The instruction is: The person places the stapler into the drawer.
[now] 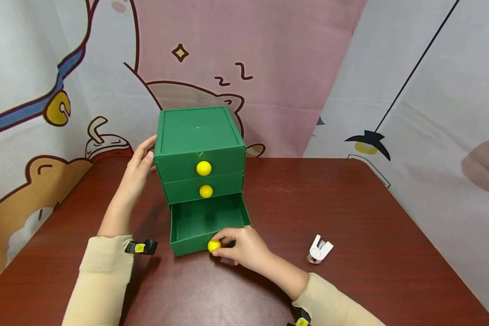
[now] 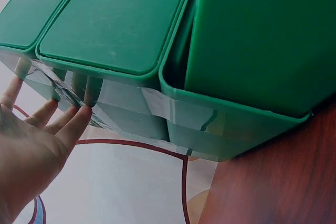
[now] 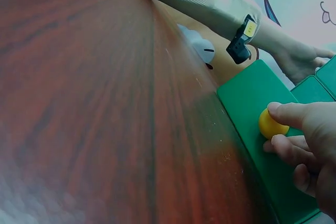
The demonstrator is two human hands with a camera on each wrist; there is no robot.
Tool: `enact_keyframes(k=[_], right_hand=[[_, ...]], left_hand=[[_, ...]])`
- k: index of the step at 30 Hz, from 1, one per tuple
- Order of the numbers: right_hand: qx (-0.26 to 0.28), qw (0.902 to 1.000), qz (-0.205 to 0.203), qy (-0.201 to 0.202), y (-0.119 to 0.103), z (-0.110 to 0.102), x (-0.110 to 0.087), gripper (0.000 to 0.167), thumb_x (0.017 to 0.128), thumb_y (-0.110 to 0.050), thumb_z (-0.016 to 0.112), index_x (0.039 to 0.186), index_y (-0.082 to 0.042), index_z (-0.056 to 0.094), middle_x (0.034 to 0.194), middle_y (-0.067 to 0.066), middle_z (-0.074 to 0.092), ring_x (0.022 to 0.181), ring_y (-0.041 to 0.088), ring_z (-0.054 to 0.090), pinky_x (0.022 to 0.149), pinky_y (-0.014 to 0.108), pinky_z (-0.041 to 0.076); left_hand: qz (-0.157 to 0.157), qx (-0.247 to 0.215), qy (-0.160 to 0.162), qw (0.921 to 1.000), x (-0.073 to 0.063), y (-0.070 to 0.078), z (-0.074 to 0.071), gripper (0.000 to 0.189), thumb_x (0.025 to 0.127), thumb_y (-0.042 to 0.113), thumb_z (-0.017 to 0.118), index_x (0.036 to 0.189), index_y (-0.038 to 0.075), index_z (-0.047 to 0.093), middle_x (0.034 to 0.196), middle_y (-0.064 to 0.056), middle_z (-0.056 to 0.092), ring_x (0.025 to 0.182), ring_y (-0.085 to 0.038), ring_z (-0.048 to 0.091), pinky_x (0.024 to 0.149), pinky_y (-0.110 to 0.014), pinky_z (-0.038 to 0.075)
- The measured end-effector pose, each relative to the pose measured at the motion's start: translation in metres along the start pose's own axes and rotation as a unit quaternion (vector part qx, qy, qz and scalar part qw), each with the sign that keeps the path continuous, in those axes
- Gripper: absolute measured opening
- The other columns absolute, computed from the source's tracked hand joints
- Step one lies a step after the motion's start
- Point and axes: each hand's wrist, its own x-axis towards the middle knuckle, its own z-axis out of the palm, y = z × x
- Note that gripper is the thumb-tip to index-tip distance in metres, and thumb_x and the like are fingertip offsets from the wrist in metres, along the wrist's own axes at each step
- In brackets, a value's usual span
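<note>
A green cabinet (image 1: 197, 129) with three stacked drawers and round yellow knobs stands on the table. Its bottom drawer (image 1: 205, 217) is pulled out, and the part of its inside that shows holds nothing. My right hand (image 1: 246, 248) pinches the yellow knob (image 1: 214, 246) of that drawer between thumb and fingers, as the right wrist view also shows with the knob (image 3: 272, 124). My left hand (image 1: 138, 165) rests against the cabinet's left side; in the left wrist view its fingertips touch the side wall (image 2: 126, 100), fingers extended. The two upper drawers are closed.
A small white object with two prongs (image 1: 319, 250), possibly a pencil sharpener, lies on the brown table (image 1: 350, 203) to the right of my right hand. Behind the table hangs a cartoon-printed curtain (image 1: 269, 68).
</note>
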Motion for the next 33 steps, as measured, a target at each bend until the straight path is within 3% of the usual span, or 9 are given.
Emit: enact_keyframes(k=[6,12,19,25,33], right_hand=[[-0.038,0.9988,-0.032,-0.004,0.000,-0.004,-0.002,0.022,0.079,-0.021,0.080,0.100,-0.019,0.073,0.081,-0.005,0.070,0.043,-0.005,0.051,0.046,0.018,0.044],[-0.083,0.9942,-0.068,-0.007,-0.001,-0.023,-0.007,0.033,0.080,-0.026,0.079,0.110,-0.018,0.072,0.089,-0.003,0.072,0.062,-0.003,0.058,0.060,0.017,0.046],[-0.045,0.9940,-0.096,-0.028,0.009,-0.053,-0.017,0.036,0.079,-0.024,0.080,0.111,-0.011,0.071,0.101,-0.001,0.071,0.075,0.003,0.062,0.061,0.021,0.050],[-0.001,0.9944,-0.102,-0.028,0.021,-0.078,-0.032,0.040,0.077,-0.019,0.081,0.113,-0.005,0.069,0.100,0.006,0.070,0.084,0.018,0.066,0.066,0.028,0.053],[-0.032,0.9952,-0.092,-0.002,0.022,-0.110,-0.052,0.043,0.075,-0.013,0.083,0.114,-0.005,0.068,0.107,0.007,0.068,0.092,0.024,0.062,0.078,0.036,0.050]], left_hand=[[-0.006,0.002,0.002,1.0000,0.000,0.000,0.000,0.049,0.104,0.028,0.038,0.152,0.017,0.029,0.147,-0.011,0.031,0.121,-0.018,0.045,0.098,-0.038,0.036],[-0.004,0.006,0.001,1.0000,-0.001,0.000,0.000,0.049,0.104,0.029,0.038,0.152,0.017,0.029,0.147,-0.012,0.031,0.121,-0.017,0.045,0.098,-0.037,0.036],[-0.003,0.000,0.002,1.0000,-0.001,0.001,0.001,0.049,0.105,0.028,0.038,0.152,0.017,0.029,0.146,-0.010,0.033,0.121,-0.017,0.045,0.096,-0.035,0.037],[-0.011,0.003,0.004,0.9999,-0.001,0.003,0.001,0.049,0.105,0.028,0.037,0.152,0.017,0.029,0.146,-0.009,0.032,0.124,-0.018,0.042,0.099,-0.043,0.033],[-0.005,0.017,-0.002,0.9998,-0.001,0.001,0.000,0.049,0.105,0.029,0.036,0.152,0.018,0.027,0.149,-0.012,0.029,0.123,-0.018,0.042,0.098,-0.039,0.035]])
